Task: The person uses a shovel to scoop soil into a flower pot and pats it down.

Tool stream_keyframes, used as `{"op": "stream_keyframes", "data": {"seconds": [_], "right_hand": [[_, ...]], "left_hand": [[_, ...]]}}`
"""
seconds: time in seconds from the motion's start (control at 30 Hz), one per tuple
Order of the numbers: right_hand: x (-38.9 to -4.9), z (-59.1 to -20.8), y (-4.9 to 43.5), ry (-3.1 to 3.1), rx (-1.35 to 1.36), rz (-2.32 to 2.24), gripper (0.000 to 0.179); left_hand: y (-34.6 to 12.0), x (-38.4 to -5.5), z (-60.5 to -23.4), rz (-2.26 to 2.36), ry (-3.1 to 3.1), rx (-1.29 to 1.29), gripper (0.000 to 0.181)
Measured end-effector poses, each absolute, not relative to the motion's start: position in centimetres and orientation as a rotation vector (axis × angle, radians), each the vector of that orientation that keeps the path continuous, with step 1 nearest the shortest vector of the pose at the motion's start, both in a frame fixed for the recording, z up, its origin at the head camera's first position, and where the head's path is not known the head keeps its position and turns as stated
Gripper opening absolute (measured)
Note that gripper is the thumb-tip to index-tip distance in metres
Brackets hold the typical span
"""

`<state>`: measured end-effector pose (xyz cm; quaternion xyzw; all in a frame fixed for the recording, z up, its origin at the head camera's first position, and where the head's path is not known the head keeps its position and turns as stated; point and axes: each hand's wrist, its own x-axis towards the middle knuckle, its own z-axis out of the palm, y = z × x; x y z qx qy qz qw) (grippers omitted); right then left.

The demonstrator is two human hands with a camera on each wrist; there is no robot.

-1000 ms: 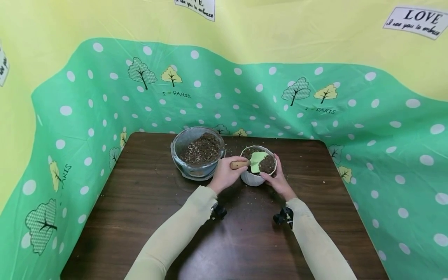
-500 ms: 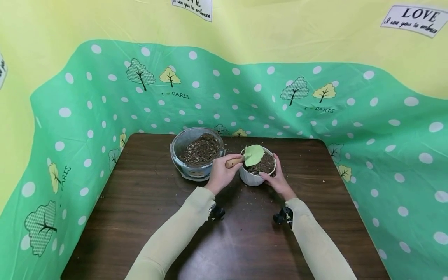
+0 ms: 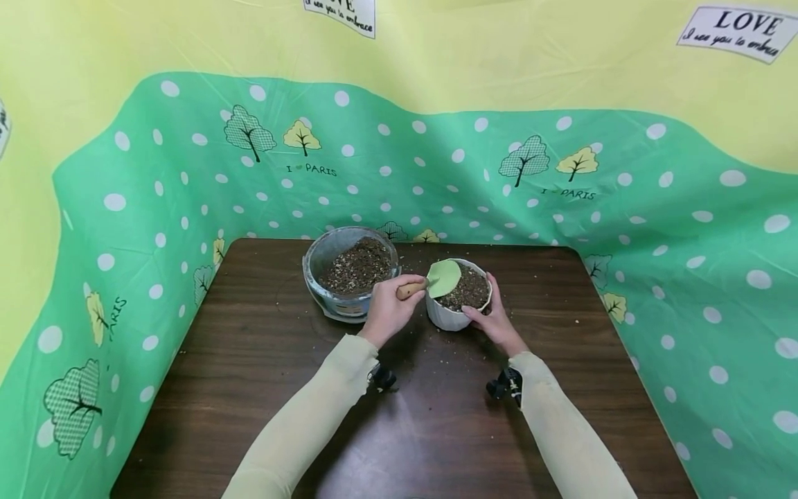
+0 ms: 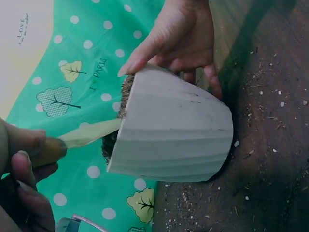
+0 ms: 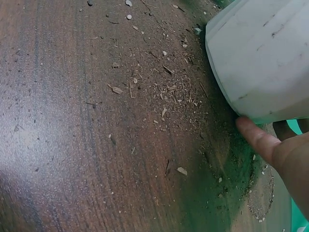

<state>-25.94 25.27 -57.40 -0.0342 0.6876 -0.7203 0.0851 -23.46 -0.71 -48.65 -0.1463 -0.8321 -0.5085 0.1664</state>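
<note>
In the head view my left hand [image 3: 388, 312] grips the wooden handle of a small garden trowel [image 3: 444, 278]. Its light green blade lies over the left part of a white flowerpot [image 3: 446, 319] filled with dark soil [image 3: 469, 290]. The left wrist view has the blade [image 4: 94, 133] tipped in at the pot's rim. My right hand [image 3: 496, 321] holds the pot from the right, thumb at the rim and fingers along the side. In the right wrist view one finger of that hand [image 5: 285, 154] touches the pot's lower edge [image 5: 260, 63].
Left of the flowerpot stands a larger grey-blue bucket [image 3: 316, 272], partly filled with soil. Crumbs of soil and pale grains [image 5: 164, 96] are scattered on the dark wooden table [image 3: 262, 374]. A green and yellow printed cloth [image 3: 436, 166] hangs behind and at both sides.
The trowel has turned over and tipped its soil into the flowerpot. My left hand has drawn it a little to the left. The right hand stays on the pot.
</note>
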Motion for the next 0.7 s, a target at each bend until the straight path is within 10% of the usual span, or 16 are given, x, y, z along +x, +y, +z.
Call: {"op": "stream_keyframes", "data": {"seconds": [0.7], "right_hand": [[-26.0,-57.3,25.4,2.082,-0.098,-2.095,0.097]], "left_hand": [[-0.7,-23.9,-48.1,-1.426,-2.353,-0.32,0.024]]}}
